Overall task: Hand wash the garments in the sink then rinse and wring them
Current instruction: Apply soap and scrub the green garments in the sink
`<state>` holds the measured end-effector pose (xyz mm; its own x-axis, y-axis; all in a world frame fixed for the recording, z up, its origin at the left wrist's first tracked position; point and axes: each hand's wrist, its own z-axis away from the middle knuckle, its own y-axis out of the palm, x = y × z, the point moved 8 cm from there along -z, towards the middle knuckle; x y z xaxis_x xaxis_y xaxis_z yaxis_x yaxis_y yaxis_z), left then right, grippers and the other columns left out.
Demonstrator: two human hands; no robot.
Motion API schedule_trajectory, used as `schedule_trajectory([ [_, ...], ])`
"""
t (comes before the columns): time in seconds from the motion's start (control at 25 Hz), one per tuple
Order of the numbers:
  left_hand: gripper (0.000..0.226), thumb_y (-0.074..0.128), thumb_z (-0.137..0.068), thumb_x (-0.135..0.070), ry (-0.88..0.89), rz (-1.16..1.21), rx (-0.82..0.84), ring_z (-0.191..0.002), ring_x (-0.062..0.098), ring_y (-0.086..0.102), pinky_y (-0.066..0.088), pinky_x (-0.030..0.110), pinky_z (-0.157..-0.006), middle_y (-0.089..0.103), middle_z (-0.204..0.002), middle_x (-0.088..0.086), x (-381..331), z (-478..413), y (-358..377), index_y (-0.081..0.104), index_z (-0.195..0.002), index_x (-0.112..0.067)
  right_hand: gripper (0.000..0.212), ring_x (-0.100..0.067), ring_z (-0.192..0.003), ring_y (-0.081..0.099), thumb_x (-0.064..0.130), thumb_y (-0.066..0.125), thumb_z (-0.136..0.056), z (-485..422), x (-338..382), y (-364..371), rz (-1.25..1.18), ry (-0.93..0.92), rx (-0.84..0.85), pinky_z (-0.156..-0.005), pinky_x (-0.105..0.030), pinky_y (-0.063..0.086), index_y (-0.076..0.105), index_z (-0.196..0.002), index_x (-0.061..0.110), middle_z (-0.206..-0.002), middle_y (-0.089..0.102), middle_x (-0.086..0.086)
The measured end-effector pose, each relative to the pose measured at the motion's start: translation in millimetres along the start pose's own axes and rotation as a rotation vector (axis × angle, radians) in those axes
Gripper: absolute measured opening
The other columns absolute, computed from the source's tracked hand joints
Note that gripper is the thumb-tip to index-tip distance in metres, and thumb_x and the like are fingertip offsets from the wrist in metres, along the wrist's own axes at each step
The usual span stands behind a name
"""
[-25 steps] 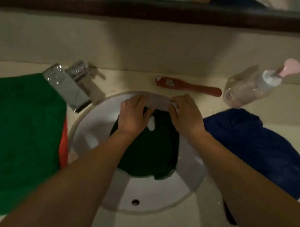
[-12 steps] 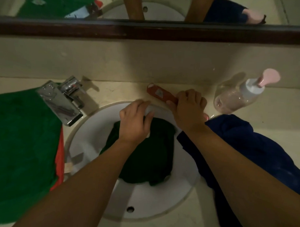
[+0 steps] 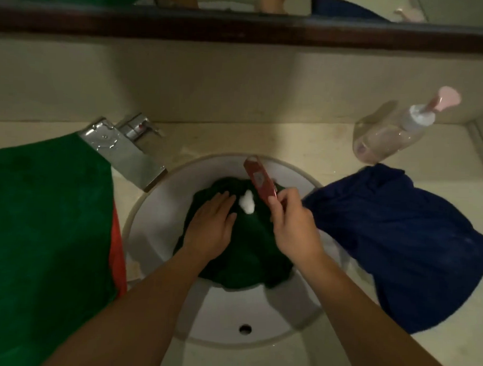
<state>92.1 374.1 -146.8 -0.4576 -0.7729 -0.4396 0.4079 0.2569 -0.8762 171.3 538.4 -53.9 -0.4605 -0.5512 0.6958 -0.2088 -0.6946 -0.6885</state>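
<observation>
A dark green garment (image 3: 248,254) lies bunched in the white round sink (image 3: 156,223). A blob of white foam (image 3: 247,203) sits on its upper part. My left hand (image 3: 210,225) rests flat on the garment, fingers spread, just left of the foam. My right hand (image 3: 293,225) grips the handle of a red brush (image 3: 258,180), whose head points up and away over the sink's far rim. A blue garment (image 3: 413,243) lies on the counter to the right, partly over the sink's edge.
A chrome faucet (image 3: 123,151) juts over the sink's upper left. A bright green cloth (image 3: 41,244) with a red-orange one (image 3: 117,247) under it covers the left counter. A clear pump bottle with a pink top (image 3: 395,130) stands at the back right. A mirror frame (image 3: 240,29) runs above.
My right hand reached to the counter behind the sink, took the red brush and brought it over the green garment. My left hand flattened onto the cloth.
</observation>
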Motion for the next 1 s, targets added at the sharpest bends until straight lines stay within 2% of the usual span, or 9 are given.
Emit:
schedule_trajectory([
  [0.16, 0.066, 0.012, -0.103, -0.052, -0.006, -0.201, 0.15, -0.157, 0.021, -0.002, 0.001, 0.044, -0.126, -0.003, -0.171, 0.003, 45.9, -1.2, 36.7, 0.001, -0.163, -0.025, 0.028, -0.023, -0.072, 0.068, 0.054, 0.044, -0.105, 16.3, -43.6, 76.8, -0.132, 0.32, 0.075, -0.074, -0.054, 0.059, 0.051, -0.099, 0.027, -0.082, 0.068, -0.003],
  [0.24, 0.071, 0.004, -0.099, -0.056, -0.078, -0.284, 0.128, -0.157, 0.022, -0.002, 0.0, 0.044, -0.124, -0.002, -0.171, 0.004, 70.4, 19.2, 37.5, 0.001, -0.163, -0.025, 0.032, -0.025, -0.07, 0.071, 0.058, 0.045, -0.104, 16.3, -49.1, 106.1, -0.196, 0.403, 0.115, -0.07, -0.052, 0.061, 0.05, -0.102, 0.026, -0.086, 0.069, -0.005],
  [0.36, 0.076, -0.002, -0.097, -0.058, -0.174, -0.313, 0.156, -0.157, 0.026, 0.0, -0.007, 0.048, -0.121, -0.001, -0.171, 0.009, 67.7, 44.0, 36.8, -0.001, -0.162, -0.019, 0.039, -0.033, -0.092, 0.07, 0.052, 0.048, -0.105, 12.3, -50.6, 118.5, 0.002, 0.427, 0.122, -0.081, -0.039, 0.054, 0.053, -0.117, 0.015, -0.102, 0.07, -0.011],
  [0.44, 0.072, 0.007, -0.103, -0.053, -0.194, -0.304, 0.15, -0.156, 0.03, 0.006, -0.007, 0.049, -0.122, 0.006, -0.17, 0.014, 54.6, 38.6, 37.3, 0.004, -0.162, -0.012, 0.038, -0.036, -0.094, 0.068, 0.048, 0.049, -0.105, 13.8, -53.1, 115.3, 0.064, 0.388, 0.05, -0.078, -0.037, 0.049, 0.055, -0.121, 0.014, -0.101, 0.07, -0.013],
  [0.52, 0.067, 0.02, -0.105, -0.045, -0.119, -0.279, 0.048, -0.154, 0.031, 0.019, 0.0, 0.048, -0.124, 0.019, -0.167, 0.018, 44.0, 20.6, 30.1, 0.018, -0.16, -0.007, 0.041, -0.033, -0.09, 0.069, 0.045, 0.049, -0.106, 17.1, -43.3, 119.6, 0.04, 0.264, 0.035, -0.079, -0.039, 0.053, 0.05, -0.142, 0.024, -0.099, 0.071, -0.011],
  [0.6, 0.066, 0.018, -0.106, -0.039, -0.039, -0.304, 0.047, -0.157, 0.027, 0.003, -0.007, 0.042, -0.124, 0.002, -0.17, 0.014, 50.9, 4.3, 33.9, 0.001, -0.16, -0.007, 0.049, -0.032, -0.086, 0.067, 0.044, 0.046, -0.108, 14.5, -37.4, 126.5, 0.108, 0.116, 0.1, -0.083, -0.043, 0.057, 0.038, -0.156, 0.039, -0.097, 0.07, -0.013],
  [0.68, 0.063, 0.008, -0.106, -0.04, -0.052, -0.339, 0.118, -0.155, 0.022, -0.016, -0.015, 0.039, -0.122, -0.019, -0.168, 0.009, 64.5, -0.6, 44.2, -0.019, -0.154, -0.01, 0.048, -0.031, -0.084, 0.066, 0.045, 0.039, -0.109, 1.6, -50.4, 110.3, 0.271, 0.113, 0.146, -0.083, -0.044, 0.057, 0.034, -0.157, 0.045, -0.091, 0.067, -0.012],
  [0.8, 0.064, 0.002, -0.104, -0.043, -0.063, -0.308, 0.119, -0.154, 0.019, -0.022, -0.015, 0.038, -0.124, -0.023, -0.167, 0.006, 64.2, 5.3, 41.5, -0.019, -0.157, -0.012, 0.048, -0.035, -0.09, 0.065, 0.047, 0.036, -0.11, -8.9, -79.0, 71.4, 0.347, 0.307, 0.063, -0.086, -0.045, 0.056, 0.036, -0.158, 0.041, -0.095, 0.068, -0.015],
  [1.0, 0.068, -0.011, -0.098, -0.045, -0.102, -0.334, 0.092, -0.154, 0.019, -0.022, -0.014, 0.039, -0.123, -0.021, -0.167, 0.007, 63.5, 5.1, 41.0, -0.017, -0.157, -0.011, 0.05, -0.028, -0.07, 0.066, 0.047, 0.041, -0.109, -5.5, -43.1, 123.0, 0.286, -0.015, 0.192, -0.07, -0.042, 0.059, 0.026, -0.156, 0.056, -0.08, 0.066, -0.009],
])
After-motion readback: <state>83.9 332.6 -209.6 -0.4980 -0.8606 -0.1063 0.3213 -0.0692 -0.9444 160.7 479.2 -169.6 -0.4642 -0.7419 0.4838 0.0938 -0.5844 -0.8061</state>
